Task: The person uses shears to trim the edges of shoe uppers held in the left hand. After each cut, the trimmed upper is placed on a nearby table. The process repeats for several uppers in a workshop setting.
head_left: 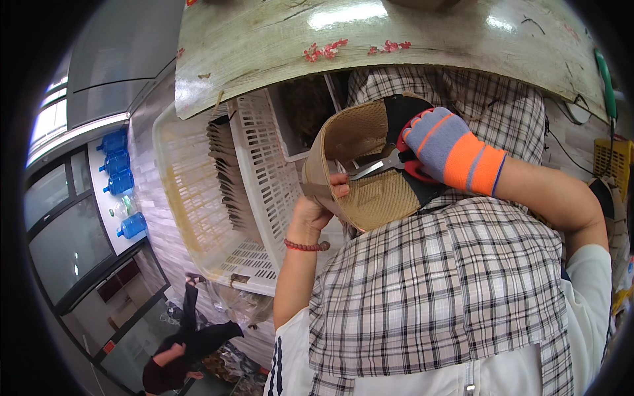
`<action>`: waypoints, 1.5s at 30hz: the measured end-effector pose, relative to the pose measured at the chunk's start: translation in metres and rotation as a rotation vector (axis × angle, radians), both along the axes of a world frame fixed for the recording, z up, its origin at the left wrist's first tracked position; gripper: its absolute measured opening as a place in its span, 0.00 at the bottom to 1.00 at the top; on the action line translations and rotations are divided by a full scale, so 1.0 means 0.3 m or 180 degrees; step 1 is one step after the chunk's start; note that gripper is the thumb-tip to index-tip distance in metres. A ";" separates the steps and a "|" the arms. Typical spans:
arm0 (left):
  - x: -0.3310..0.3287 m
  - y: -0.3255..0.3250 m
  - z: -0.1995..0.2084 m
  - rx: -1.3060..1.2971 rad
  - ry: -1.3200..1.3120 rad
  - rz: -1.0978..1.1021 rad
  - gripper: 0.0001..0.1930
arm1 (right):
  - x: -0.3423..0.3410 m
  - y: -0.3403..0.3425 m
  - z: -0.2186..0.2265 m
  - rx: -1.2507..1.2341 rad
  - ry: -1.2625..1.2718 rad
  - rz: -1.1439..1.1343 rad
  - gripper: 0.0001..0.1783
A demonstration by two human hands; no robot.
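My right hand [441,142], in a grey and orange knit glove, is closed round the red handles of a pair of scissors [376,168]. The blades point left, inside a curved tan woven piece [380,201] with black panels, perhaps a cap or a bag; its exact kind I cannot tell. My bare left hand [323,198], a red bead bracelet at its wrist, pinches the left wall of this piece, thumb on the inner side near the blade tips. Whether the blades touch the material is unclear. The piece rests over my lap, against a checked apron [422,277].
A worn table [264,72] with a floral print spans the front. To the left stand white plastic baskets [271,152], one holding a row of stacked dark-edged pieces [231,178]. Blue water bottles [119,181] line the far left. Another person [175,356] is at the lower left.
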State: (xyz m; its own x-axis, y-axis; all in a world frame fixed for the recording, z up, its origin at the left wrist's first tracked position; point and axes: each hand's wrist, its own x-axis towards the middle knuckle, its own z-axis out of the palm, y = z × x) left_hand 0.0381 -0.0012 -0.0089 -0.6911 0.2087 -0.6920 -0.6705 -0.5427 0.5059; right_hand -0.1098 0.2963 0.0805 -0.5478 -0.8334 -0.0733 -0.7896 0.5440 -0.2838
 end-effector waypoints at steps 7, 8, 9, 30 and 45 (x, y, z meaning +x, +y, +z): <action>-0.027 0.044 0.070 -0.0136 -0.0340 0.0194 0.20 | -0.026 0.132 0.007 0.0014 -0.0380 -0.0671 0.13; -0.028 0.044 0.064 -0.0157 -0.0312 0.0178 0.20 | -0.036 0.158 0.033 -0.0091 -0.0493 -0.0650 0.13; -0.031 0.044 0.055 -0.0179 -0.0283 0.0162 0.20 | -0.028 0.170 0.047 0.0083 -0.0522 -0.0612 0.13; 0.010 0.072 0.070 -0.0327 -0.0232 0.0689 0.19 | 0.028 0.207 0.043 -0.0092 -0.0563 -0.0292 0.14; 0.009 0.076 0.069 -0.0356 -0.0132 0.0611 0.20 | -0.031 0.181 0.077 0.0481 -0.0424 -0.0032 0.17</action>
State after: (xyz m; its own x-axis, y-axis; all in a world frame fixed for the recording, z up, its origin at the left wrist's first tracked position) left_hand 0.0408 0.0215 0.0118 -0.6812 -0.0035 -0.7321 -0.5818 -0.6045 0.5442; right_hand -0.1191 0.3506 0.1036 -0.5331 -0.8020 -0.2695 -0.7449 0.5959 -0.2999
